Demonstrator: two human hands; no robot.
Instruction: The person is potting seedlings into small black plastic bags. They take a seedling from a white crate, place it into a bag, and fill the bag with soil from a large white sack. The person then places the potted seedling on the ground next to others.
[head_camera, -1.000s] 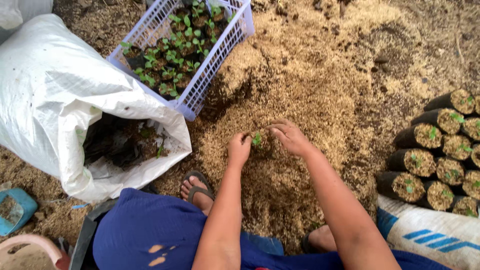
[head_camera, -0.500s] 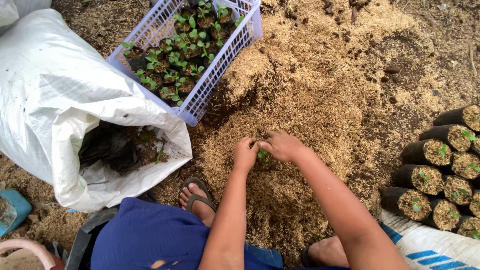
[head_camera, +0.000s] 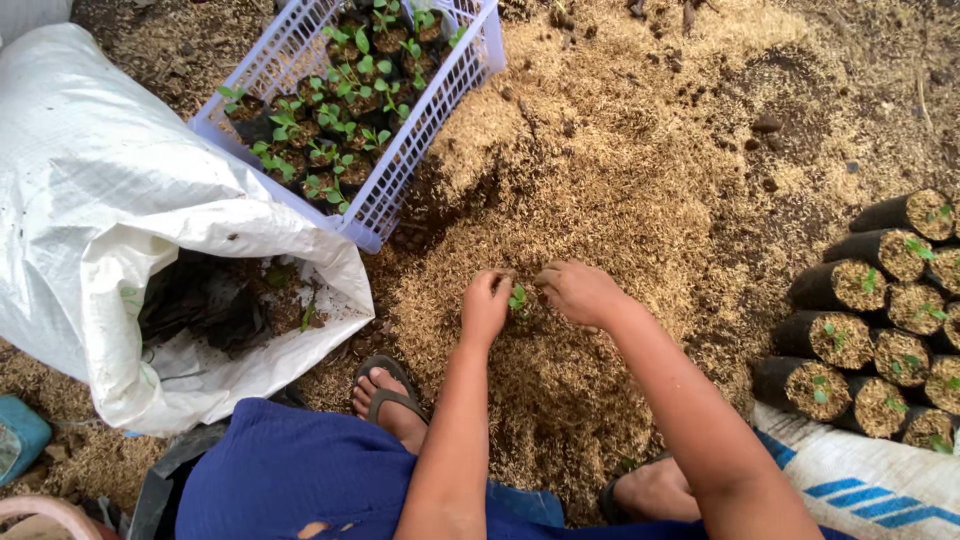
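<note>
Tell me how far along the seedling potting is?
Done: black bags topped with husk, each showing a sprout, stacked at right. In hand: left hand and right hand close around one green seedling on the husk pile. Left: seedlings fill the lavender plastic crate.

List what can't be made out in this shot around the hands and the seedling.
Head view only:
- Seedling: stem and roots hidden between left hand and right hand.
- White sack: dark contents shadowed, unclear.
- Black grow bags: row cut by right edge.
- Basket: top cropped.
</note>
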